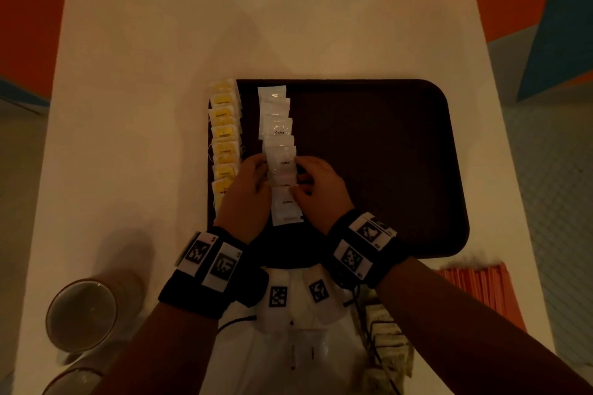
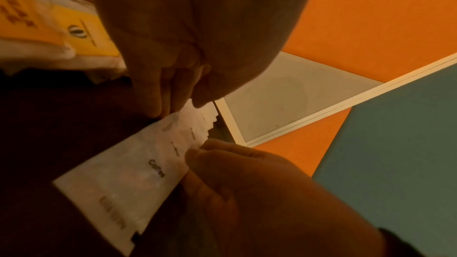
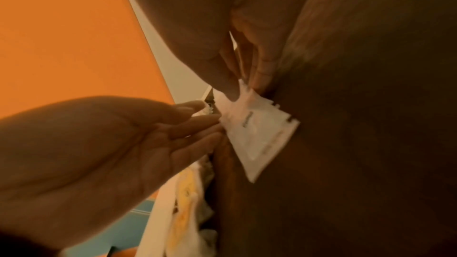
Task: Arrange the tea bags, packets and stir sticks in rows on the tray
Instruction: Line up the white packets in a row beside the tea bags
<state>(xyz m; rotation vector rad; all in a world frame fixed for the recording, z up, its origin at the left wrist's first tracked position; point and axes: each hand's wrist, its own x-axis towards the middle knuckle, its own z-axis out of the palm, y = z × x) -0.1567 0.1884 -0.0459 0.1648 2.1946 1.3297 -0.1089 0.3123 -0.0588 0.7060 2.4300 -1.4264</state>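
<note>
A dark brown tray (image 1: 369, 154) lies on the white table (image 1: 144, 74). Yellow tea bags (image 1: 224, 138) form a column along its left edge. Beside them runs a column of overlapping white coffee packets (image 1: 276, 125). My left hand (image 1: 261, 170) touches the left edge of the nearer packets with straight fingers (image 3: 193, 124). My right hand (image 1: 301, 179) is at their right edge, and its thumb and fingers (image 3: 262, 77) pinch a coffee packet (image 3: 259, 134). That packet (image 2: 128, 179) lies flat on the tray. Orange stir sticks (image 1: 475, 285) lie off the tray at the near right.
Two paper cups (image 1: 80, 314) stand at the table's near left corner. A loose heap of tea bags (image 1: 385, 337) sits near my body, below the right wrist. The tray's right two-thirds hold nothing. Orange and blue wall panels (image 1: 561, 26) surround the table.
</note>
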